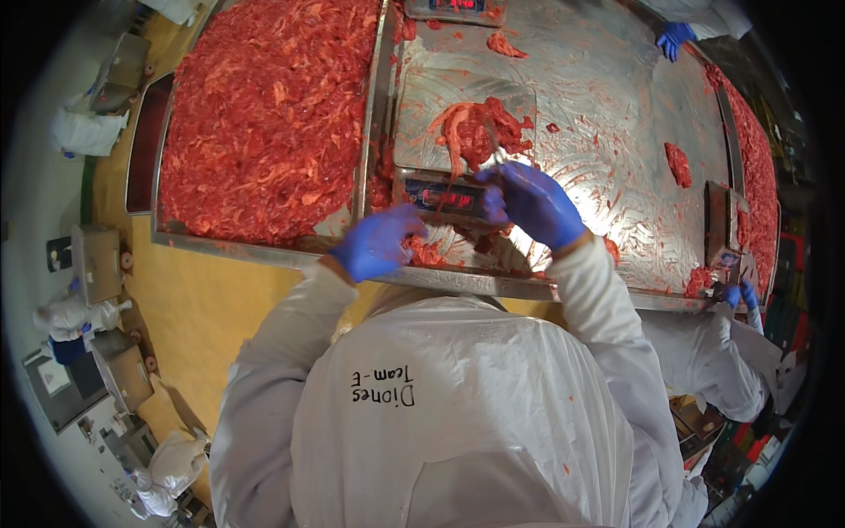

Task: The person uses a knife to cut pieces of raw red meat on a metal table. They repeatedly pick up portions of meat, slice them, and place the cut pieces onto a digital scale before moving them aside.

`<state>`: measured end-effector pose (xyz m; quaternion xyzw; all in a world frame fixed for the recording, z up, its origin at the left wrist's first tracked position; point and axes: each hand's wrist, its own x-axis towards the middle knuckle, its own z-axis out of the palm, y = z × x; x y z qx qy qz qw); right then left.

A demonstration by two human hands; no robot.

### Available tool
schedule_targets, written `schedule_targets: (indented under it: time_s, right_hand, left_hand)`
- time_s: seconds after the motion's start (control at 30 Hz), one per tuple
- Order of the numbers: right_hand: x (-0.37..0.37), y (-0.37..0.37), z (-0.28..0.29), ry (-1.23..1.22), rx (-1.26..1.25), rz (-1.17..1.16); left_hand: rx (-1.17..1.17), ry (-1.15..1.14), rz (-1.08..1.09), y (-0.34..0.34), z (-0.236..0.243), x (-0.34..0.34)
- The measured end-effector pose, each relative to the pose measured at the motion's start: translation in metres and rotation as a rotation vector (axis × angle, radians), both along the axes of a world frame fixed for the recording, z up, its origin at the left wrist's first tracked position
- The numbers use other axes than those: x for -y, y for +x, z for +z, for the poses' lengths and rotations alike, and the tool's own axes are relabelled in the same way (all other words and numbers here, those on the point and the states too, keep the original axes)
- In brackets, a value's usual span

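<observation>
A pile of red meat point(480, 130) with a long pale strip sits on a steel weighing plate point(422, 88); the scale's dark display unit point(444, 199) is in front. My right hand point(537, 202), in a blue glove, is bent just below the pile at the display's right, closed round something I cannot make out, perhaps the shiny metal piece at its fingertips. My left hand point(374, 242), also gloved, is at the display's lower left with fingers loosely bent and apart, beside meat scraps point(427, 255) on the steel table point(598, 123).
A deep steel tray of meat point(264, 114) fills the left, another meat heap point(753, 150) the far right. A second scale point(453, 11) stands at the back. Co-workers' gloved hands show at top right point(676, 37) and lower right point(739, 292); other workers point(84, 132) stand along the left.
</observation>
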<state>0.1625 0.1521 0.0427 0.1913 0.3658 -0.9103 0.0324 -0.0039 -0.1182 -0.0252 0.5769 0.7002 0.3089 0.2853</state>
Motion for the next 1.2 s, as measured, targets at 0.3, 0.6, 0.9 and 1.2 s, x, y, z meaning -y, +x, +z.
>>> schedule_targets:
  time_s: [0.3, 0.6, 0.9, 1.2]
  right_hand:
    - [-0.023, 0.074, -0.012, 0.494, 0.097, 0.335]
    - [0.009, -0.026, 0.013, 0.372, 0.108, 0.064]
    - [-0.018, 0.043, 0.001, 0.288, -0.085, 0.152]
    - [-0.016, 0.024, -0.008, 0.421, 0.036, 0.265]
  left_hand:
    - [0.147, -0.03, 0.724, -0.081, 0.033, 0.038]
    - [0.021, 0.096, 0.509, -0.068, 0.067, -0.046]
    - [-0.269, 0.241, 0.468, -0.052, 0.051, -0.073]
    - [-0.399, 0.049, 0.356, -0.052, 0.025, -0.093]
